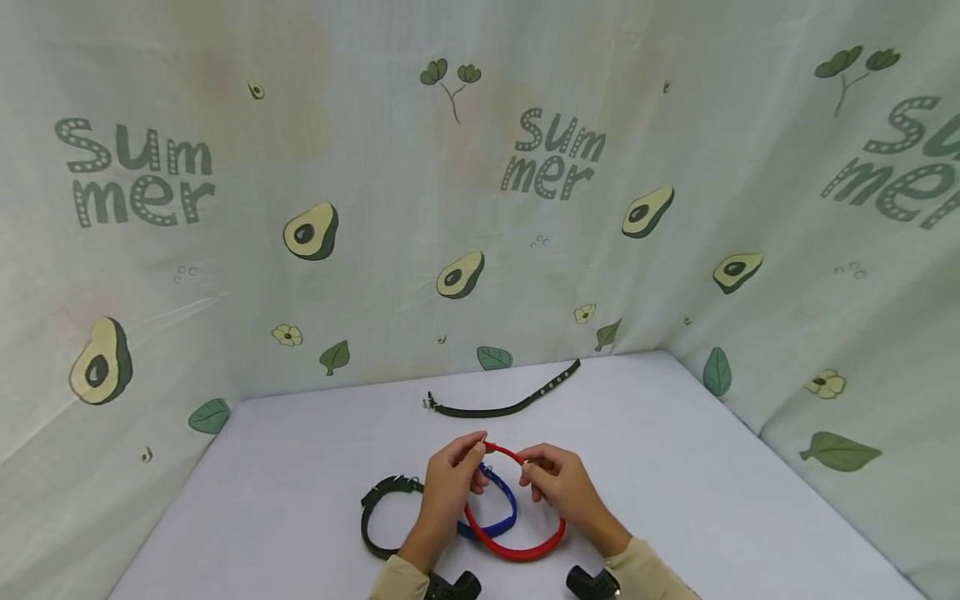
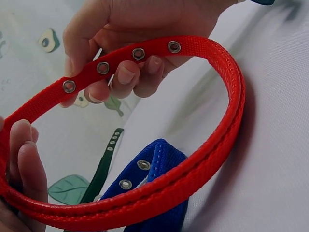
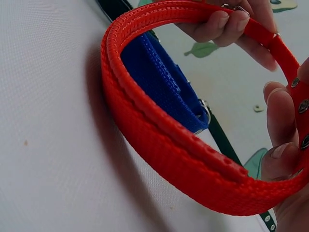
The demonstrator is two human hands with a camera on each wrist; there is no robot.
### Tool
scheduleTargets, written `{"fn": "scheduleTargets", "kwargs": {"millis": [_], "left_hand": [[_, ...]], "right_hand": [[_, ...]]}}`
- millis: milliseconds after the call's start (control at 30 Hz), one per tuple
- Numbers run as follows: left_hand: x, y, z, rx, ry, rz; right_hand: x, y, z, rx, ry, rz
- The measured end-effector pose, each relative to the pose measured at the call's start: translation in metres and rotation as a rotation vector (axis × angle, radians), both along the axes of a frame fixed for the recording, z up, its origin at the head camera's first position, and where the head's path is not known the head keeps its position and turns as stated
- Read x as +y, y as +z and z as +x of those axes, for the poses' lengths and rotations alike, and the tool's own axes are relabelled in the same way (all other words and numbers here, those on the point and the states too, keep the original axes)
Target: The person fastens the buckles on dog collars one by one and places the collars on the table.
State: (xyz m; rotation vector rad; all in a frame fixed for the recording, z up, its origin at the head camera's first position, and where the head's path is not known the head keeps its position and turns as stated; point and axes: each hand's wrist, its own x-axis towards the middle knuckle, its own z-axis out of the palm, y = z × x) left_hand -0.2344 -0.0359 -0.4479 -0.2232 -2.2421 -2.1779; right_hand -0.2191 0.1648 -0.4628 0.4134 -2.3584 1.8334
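Pinched red collar (image 1: 517, 556) with left hand (image 1: 448, 483) at ten o'clock, with right hand (image 1: 560, 481) at two, had dark strap (image 1: 487, 413) at twelve

Green-grey "summer" lettering (image 1: 553, 155) in two lines, three times on the backdrop (image 1: 375, 167), rightmost partly in view

Screened-off table (image 1: 697, 492); avocado-print curtain (image 1: 375, 167)
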Motion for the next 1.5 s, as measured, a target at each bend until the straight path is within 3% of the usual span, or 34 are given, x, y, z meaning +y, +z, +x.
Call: {"fn": "scheduleTargets", "kwargs": {"millis": [600,800,1133,1500], "left_hand": [[0.002,-0.007,0.0,0.034,0.029,0.026],[0.007,-0.003,0.0,0.035,0.001,0.007],[0.014,-0.003,0.001,-0.029,-0.024,0.052],[0.014,0.003,0.009,-0.083,-0.02,0.112]], "right_hand": [[-0.002,-0.001,0.003,0.025,0.009,0.025],[-0.003,0.001,0.006,0.003,-0.044,0.021],[-0.01,0.003,0.009,0.017,-0.161,-0.032],[-0.018,0.007,0.011,0.025,-0.171,-0.073]]}}
